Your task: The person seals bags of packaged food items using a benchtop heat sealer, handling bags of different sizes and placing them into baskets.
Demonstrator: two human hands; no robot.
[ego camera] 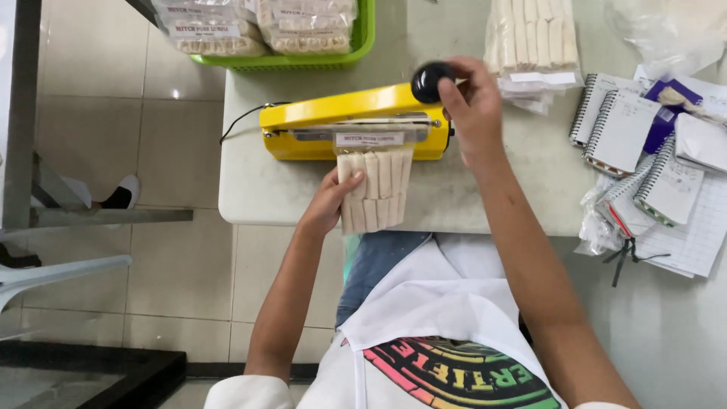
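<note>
The clear bag of pale sticks [375,192] is lying at the front edge of the desk [257,189], with its top under the bar of the yellow heat sealer [352,121]. The left hand [327,203] is gripping the bag by its left side. The right hand [473,102] is closing around the black knob [430,81] of the sealer arm. The bag seems light and soft, its content probably brittle, so holding it by the side is wise. More filled bags are waiting in a green basket [363,34] at the far edge, and notebooks [621,129] are resting near the right edge.
</note>
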